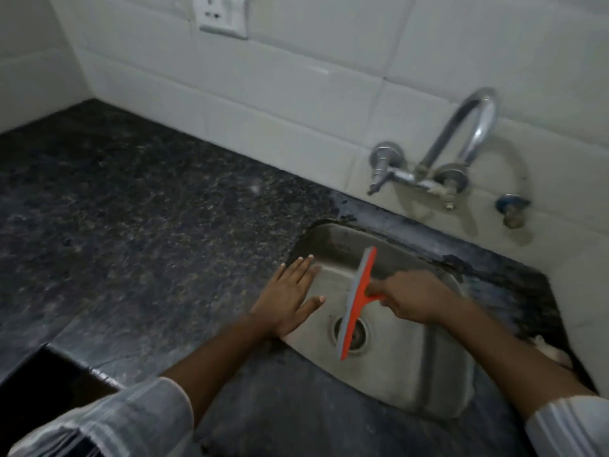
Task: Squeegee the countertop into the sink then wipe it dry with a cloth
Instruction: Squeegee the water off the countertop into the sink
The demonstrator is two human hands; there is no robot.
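Note:
My right hand (410, 300) grips the handle of an orange squeegee (357, 301) with a grey blade. The squeegee hangs over the steel sink (412, 374), its blade running from the sink's back wall down across the drain (351, 333). My left hand (290, 296) lies flat with fingers spread on the sink's left rim, where the dark speckled countertop (131, 225) meets the basin. No cloth is in view.
A chrome wall tap (461, 143) arches over the sink's back edge, with a small blue-capped valve (510, 209) to its right. White wall tiles and a socket (220, 14) stand behind. A dark cut-out opening (43, 380) sits at the counter's front left.

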